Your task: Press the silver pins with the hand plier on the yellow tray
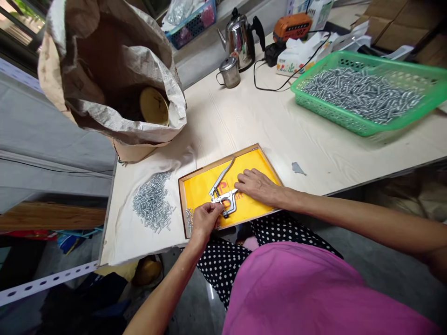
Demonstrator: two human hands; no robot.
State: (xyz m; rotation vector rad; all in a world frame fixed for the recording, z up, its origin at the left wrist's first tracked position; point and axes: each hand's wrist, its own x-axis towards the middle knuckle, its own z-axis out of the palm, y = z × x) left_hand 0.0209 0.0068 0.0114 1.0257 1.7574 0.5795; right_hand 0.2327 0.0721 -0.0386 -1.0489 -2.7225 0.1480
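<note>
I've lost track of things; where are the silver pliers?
In the head view, the pliers are just below centre, over the yellow tray, between your left hand and right hand.

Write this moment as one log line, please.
left hand: fingertips at pliers | right hand: fingertips at pliers | pliers: handles spread, over tray | metal pieces: heaped on white sheet

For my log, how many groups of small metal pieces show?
3: a mass in the green basket, a heap on the white cloth, a cluster in the tray; others may be hidden.

Pliers (227,196) in tray (256,162); metal pile (152,202) left of tray; sack (139,58) behind pile; basket (331,109) far right
</note>
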